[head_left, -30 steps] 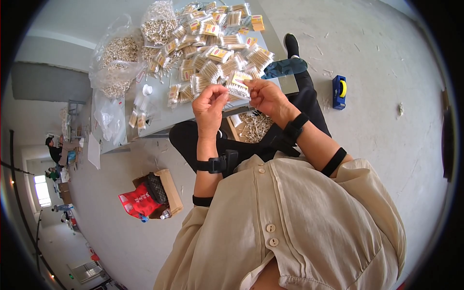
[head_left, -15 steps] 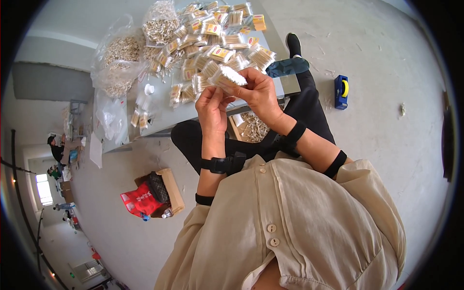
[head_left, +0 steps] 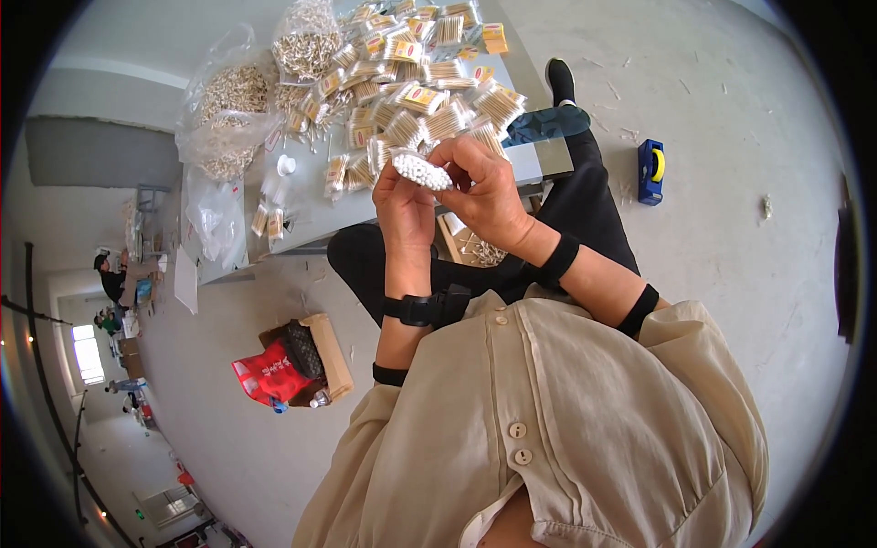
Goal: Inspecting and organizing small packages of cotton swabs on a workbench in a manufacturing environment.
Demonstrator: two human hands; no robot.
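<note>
The left hand and the right hand both have their fingers closed on 1 packet of cotton swabs, lifted near the edge of the worktop, white tips facing up. Many filled packets already lie piled there; loose swabs are left in clear bags. Whether the held packet is sealed, I cannot tell.

The left hand and right hand hold a bunch of cotton swabs, white tips showing. Small packs lie piled on the gray table. A blue tape holder sits on the floor.
</note>
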